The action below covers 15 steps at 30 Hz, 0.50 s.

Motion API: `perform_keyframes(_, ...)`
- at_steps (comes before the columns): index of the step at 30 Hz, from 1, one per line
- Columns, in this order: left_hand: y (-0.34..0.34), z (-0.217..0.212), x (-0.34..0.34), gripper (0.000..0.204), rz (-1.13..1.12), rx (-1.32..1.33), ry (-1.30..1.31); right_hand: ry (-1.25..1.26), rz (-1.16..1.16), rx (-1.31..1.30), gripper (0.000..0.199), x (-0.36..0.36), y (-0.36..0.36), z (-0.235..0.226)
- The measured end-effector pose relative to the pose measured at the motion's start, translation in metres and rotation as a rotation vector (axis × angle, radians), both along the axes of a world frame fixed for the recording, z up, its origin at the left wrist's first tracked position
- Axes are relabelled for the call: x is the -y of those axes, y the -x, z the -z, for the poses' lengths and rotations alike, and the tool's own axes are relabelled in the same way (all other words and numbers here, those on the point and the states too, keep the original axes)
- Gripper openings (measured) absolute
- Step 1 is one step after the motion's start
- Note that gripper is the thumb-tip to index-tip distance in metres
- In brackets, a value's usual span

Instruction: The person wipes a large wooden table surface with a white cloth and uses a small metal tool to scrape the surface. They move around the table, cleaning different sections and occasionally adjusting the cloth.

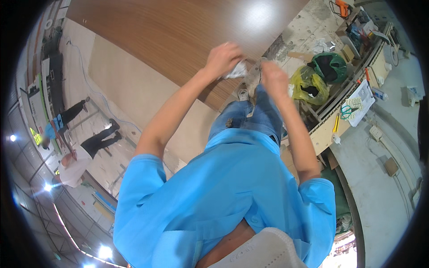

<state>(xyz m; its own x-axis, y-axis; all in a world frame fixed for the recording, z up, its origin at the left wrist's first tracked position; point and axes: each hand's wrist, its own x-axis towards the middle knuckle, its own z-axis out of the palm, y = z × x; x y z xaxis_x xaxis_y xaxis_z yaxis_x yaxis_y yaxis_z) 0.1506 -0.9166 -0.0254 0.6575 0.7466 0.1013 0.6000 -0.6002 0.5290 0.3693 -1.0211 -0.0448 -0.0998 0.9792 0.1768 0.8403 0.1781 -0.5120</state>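
Observation:
Over the near corner of a brown wood-grain panel (178, 40), my left hand (225, 58) is closed with its fingers curled. A crumpled white cloth or tissue (237, 70) hangs beneath it, seemingly in its grip. To its right, my right hand (275, 79) is raised beside the panel's edge, fingers bent inward and blurred by motion. Between the two hands shows a translucent, clear-looking item (253, 77), up against the right fingertips. Its kind cannot be made out, and the fingers partly hide how it is held.
At right stands a cluttered workbench (333, 127) with scissors (346, 111), a yellow cutter (335, 123) and papers. Yellow (308, 87) and green (330, 67) plastic bags sit beside it. A pale board (129, 71) lies left of the panel. Two people (73, 165) are farther off left.

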Motion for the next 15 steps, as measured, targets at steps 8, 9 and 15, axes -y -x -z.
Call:
perform_keyframes(8,0.007,0.011,0.008,0.008,-0.012,0.025,0.033,0.001,-0.047,0.013,0.029,0.015,-0.001,0.017)
perform_keyframes(9,0.026,0.01,0.022,0.009,0.008,0.028,0.02,0.006,-0.053,0.006,0.03,0.03,0.017,0.016)
perform_keyframes(15,0.096,-0.007,0.11,0.009,-0.073,0.029,0.122,0.038,-0.15,-0.167,0.022,0.096,0.083,-0.001)
